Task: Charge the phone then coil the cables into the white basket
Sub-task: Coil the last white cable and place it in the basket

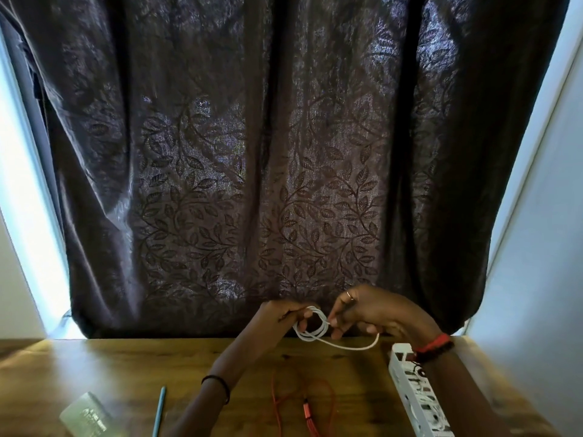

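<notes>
A white cable point(310, 334) is wound into a small coil held above the far edge of the wooden table point(94, 367). My left hand point(284, 316) grips the coil with curled fingers. My right hand point(362, 313) pinches the cable beside the coil, and a loose loop trails from it toward the right. A red-orange cable point(303, 405) lies loose on the table near me. The white basket point(416, 395) stands at the right under my right forearm, partly hidden. No phone is in view.
A dark leaf-patterned curtain point(252, 184) hangs right behind the table. A blue pen point(159, 411) and a pale translucent box point(88, 416) lie at the front left. White walls flank both sides.
</notes>
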Action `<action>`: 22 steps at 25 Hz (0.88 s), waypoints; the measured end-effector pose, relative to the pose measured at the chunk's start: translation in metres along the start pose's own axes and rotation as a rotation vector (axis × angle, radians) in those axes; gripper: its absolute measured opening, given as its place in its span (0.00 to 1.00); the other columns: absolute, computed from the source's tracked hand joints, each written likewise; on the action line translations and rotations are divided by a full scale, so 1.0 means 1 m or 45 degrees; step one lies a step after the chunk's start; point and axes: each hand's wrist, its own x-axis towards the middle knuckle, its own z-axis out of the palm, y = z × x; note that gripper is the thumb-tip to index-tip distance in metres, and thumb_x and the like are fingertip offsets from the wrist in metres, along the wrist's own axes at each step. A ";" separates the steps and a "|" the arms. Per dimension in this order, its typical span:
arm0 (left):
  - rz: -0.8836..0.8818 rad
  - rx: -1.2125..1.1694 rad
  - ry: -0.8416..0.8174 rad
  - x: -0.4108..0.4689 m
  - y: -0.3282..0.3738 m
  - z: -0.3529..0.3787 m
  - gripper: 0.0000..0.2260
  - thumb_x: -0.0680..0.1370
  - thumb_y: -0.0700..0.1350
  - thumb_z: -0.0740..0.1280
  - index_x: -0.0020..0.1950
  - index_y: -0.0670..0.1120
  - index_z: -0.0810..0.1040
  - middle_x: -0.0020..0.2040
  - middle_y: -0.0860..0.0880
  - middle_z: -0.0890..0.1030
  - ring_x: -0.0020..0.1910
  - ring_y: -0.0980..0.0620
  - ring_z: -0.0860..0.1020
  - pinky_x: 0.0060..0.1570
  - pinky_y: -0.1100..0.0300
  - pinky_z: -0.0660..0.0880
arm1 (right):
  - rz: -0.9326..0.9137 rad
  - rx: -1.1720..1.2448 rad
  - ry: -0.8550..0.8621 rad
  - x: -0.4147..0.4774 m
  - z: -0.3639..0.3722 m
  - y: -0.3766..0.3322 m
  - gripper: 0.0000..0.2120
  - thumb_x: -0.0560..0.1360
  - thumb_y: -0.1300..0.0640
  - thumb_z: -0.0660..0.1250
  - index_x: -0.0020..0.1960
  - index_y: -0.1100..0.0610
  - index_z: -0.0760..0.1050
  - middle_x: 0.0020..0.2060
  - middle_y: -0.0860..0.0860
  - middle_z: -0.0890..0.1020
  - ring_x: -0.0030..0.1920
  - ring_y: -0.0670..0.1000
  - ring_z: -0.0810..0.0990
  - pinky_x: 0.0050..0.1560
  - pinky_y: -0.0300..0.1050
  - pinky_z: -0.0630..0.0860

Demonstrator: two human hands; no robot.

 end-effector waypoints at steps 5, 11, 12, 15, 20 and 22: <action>0.114 0.302 0.313 0.002 0.002 -0.005 0.12 0.77 0.51 0.64 0.57 0.52 0.82 0.44 0.55 0.84 0.45 0.63 0.76 0.54 0.63 0.67 | 0.049 0.170 0.030 0.002 0.003 0.002 0.05 0.76 0.59 0.66 0.44 0.61 0.76 0.32 0.54 0.83 0.20 0.43 0.72 0.18 0.32 0.66; -0.064 -0.024 0.279 0.003 -0.005 -0.012 0.08 0.78 0.46 0.63 0.48 0.51 0.83 0.34 0.59 0.81 0.38 0.56 0.80 0.46 0.53 0.77 | -0.189 0.057 0.343 0.010 0.010 0.013 0.04 0.77 0.60 0.64 0.45 0.59 0.77 0.31 0.51 0.81 0.23 0.44 0.75 0.22 0.35 0.70; -0.096 -0.151 0.307 0.001 -0.002 -0.009 0.09 0.79 0.42 0.63 0.45 0.49 0.83 0.32 0.58 0.81 0.36 0.57 0.79 0.45 0.56 0.77 | -0.242 -0.009 0.430 0.014 0.013 0.015 0.05 0.77 0.61 0.64 0.43 0.58 0.77 0.32 0.51 0.81 0.27 0.45 0.77 0.28 0.36 0.75; -0.293 -0.631 0.411 -0.006 0.011 0.001 0.11 0.79 0.38 0.62 0.44 0.48 0.82 0.32 0.52 0.80 0.37 0.55 0.80 0.43 0.59 0.79 | -0.370 -0.400 0.782 0.021 0.025 0.021 0.05 0.75 0.60 0.67 0.43 0.56 0.82 0.36 0.46 0.81 0.35 0.38 0.74 0.39 0.23 0.69; -0.537 -1.096 0.661 -0.011 0.025 0.029 0.08 0.78 0.38 0.62 0.45 0.42 0.81 0.36 0.46 0.80 0.36 0.54 0.80 0.38 0.62 0.80 | -0.192 -0.525 0.977 0.032 0.062 0.030 0.14 0.80 0.53 0.58 0.58 0.58 0.77 0.56 0.52 0.79 0.53 0.48 0.76 0.45 0.31 0.65; -0.577 -1.182 0.727 -0.012 0.024 0.042 0.08 0.78 0.39 0.63 0.48 0.41 0.82 0.41 0.44 0.84 0.40 0.51 0.82 0.43 0.59 0.80 | -0.238 -0.421 1.035 0.035 0.079 0.033 0.16 0.80 0.51 0.57 0.58 0.61 0.76 0.56 0.55 0.77 0.53 0.50 0.76 0.43 0.26 0.65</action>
